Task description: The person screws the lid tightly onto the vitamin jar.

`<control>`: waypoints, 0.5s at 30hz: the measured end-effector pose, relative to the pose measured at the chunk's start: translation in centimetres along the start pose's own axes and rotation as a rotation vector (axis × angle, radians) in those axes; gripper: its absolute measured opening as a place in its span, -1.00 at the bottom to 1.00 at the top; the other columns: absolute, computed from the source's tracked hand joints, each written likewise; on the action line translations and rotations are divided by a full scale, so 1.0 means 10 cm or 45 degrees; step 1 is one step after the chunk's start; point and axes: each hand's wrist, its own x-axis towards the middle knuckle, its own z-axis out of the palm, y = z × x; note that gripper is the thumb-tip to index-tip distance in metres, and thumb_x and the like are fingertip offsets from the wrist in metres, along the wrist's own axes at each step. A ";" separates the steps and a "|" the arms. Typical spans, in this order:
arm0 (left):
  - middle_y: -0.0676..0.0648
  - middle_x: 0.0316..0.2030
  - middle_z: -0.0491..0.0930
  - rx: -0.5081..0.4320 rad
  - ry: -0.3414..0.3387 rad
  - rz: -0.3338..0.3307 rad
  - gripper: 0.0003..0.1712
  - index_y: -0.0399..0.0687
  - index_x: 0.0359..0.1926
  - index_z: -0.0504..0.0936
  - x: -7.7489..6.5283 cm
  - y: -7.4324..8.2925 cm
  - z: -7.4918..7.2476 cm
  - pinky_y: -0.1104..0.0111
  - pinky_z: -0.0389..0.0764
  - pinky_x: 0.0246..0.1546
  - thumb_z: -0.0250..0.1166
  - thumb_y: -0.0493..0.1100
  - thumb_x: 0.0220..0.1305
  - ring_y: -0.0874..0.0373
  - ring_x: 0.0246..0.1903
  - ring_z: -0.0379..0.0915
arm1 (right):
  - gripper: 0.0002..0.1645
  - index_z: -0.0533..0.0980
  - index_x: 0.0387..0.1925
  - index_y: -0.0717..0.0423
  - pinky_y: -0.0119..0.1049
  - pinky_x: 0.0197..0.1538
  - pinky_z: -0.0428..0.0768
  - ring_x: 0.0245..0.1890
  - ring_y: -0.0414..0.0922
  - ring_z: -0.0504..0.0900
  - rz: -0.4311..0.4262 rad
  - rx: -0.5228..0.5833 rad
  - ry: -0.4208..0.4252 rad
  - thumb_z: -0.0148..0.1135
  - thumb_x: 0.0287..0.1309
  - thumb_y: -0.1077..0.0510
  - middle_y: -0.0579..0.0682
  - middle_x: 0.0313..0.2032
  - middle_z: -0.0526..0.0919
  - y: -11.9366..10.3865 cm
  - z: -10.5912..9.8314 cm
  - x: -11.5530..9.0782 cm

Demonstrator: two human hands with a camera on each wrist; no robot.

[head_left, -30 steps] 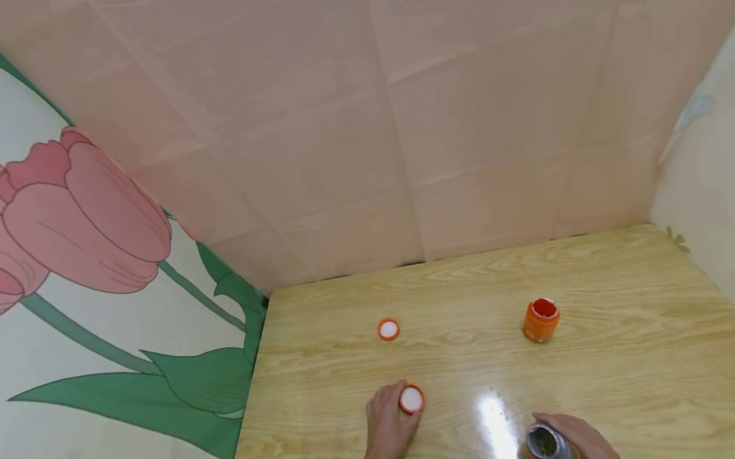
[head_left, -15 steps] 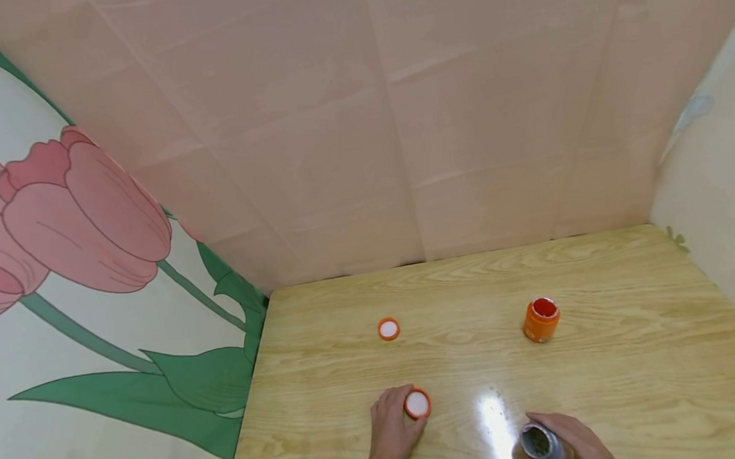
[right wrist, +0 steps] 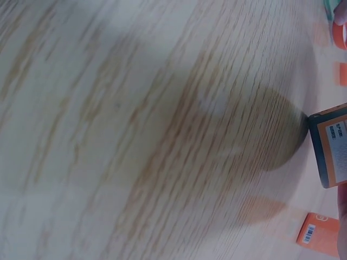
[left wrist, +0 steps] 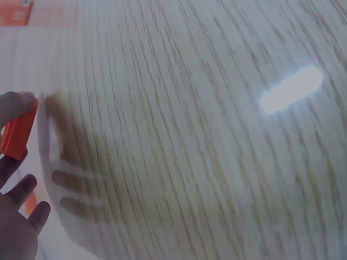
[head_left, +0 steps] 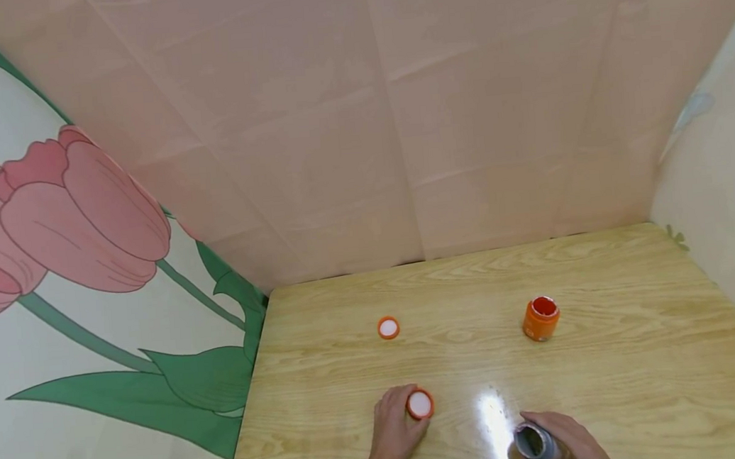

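Note:
In the head view my left hand [head_left: 397, 430] pinches a round orange-red screw lid [head_left: 421, 403] between thumb and fingers, its white liner facing up. The left wrist view shows the lid [left wrist: 19, 130] edge-on, with its shadow on the wood beside it. My right hand [head_left: 568, 437] grips a dark grey jar [head_left: 532, 443] near the table's front, its mouth uncovered and facing the head camera. A white printed label on an orange band shows on this jar [right wrist: 332, 146] in the right wrist view. The jar's far side is hidden by the hand.
A second orange lid [head_left: 389, 328] with a white liner lies farther back on the wooden table [head_left: 326, 374]. At the back right stands an orange jar [head_left: 541, 319], uncovered and red inside. Behind the table hangs a pink cloth [head_left: 335, 132]; printed walls flank both sides.
The left hand has slid a little to the right with its lid. The right hand and the grey jar have shifted slightly left. The other lid and the orange jar stay put.

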 end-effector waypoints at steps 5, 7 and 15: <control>0.09 -0.11 0.66 -0.023 -0.002 0.015 -0.31 0.03 0.01 0.63 0.01 -0.01 0.01 0.33 0.46 -0.16 0.62 -0.13 -0.29 0.16 -0.07 0.54 | -0.14 0.54 0.18 -0.31 -0.35 -0.01 0.54 0.02 -0.40 0.50 0.017 -0.005 -0.028 0.51 -0.24 -0.40 -0.45 0.02 0.58 -0.01 0.00 0.01; 0.10 -0.11 0.65 -0.029 -0.009 0.021 -0.32 0.04 0.00 0.62 0.01 -0.01 0.01 0.35 0.46 -0.17 0.61 -0.14 -0.30 0.17 -0.07 0.54 | -0.13 0.53 0.18 -0.32 -0.35 -0.02 0.54 0.01 -0.40 0.50 0.035 -0.004 -0.046 0.50 -0.25 -0.42 -0.46 0.01 0.58 -0.03 0.00 0.01; 0.12 -0.10 0.62 -0.041 -0.037 0.058 -0.33 0.09 -0.02 0.58 0.03 -0.02 0.00 0.35 0.47 -0.12 0.60 -0.11 -0.27 0.18 -0.05 0.51 | -0.07 0.57 0.16 -0.20 -0.51 -0.01 0.44 -0.02 -0.48 0.48 -0.196 0.044 0.109 0.68 -0.42 -0.20 -0.39 -0.03 0.63 0.08 0.07 0.04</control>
